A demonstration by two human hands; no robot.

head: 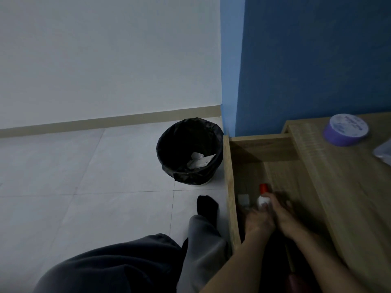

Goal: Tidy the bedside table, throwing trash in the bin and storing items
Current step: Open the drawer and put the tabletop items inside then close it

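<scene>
wooden drawer [227,187] holds an upright red-capped bottle [263,196], gripped by both left hand [259,224] and right hand [284,216].

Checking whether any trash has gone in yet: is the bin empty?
Not empty. The black-lined bin on the floor has a few pale paper scraps lying at its bottom; otherwise it looks mostly unfilled.

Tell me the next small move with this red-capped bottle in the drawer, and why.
Probably set the bottle down upright on the drawer floor and let go: both the left hand and the right hand already hold it low inside.
</scene>
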